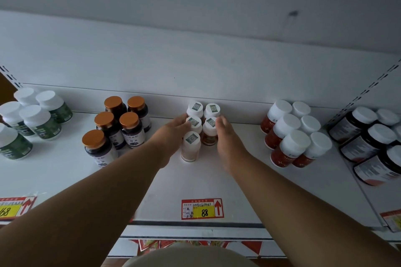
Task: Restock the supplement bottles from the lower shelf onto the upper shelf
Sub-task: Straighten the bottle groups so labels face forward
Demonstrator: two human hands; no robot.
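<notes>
My open hands, left (173,131) and right (225,136), flank five QR-capped bottles (191,145) behind the "88" price tag (202,209).

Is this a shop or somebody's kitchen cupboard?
Most likely a shop, maybe a pharmacy aisle. The white shelf has a price tag reading 88 on its front edge, and matching bottles stand in groups, like the orange-capped bottles and the red-label bottles.

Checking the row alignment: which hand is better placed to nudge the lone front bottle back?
Left. The left hand lies right beside the front bottle; the right hand sits across the gap, by the second-row bottle.
</notes>
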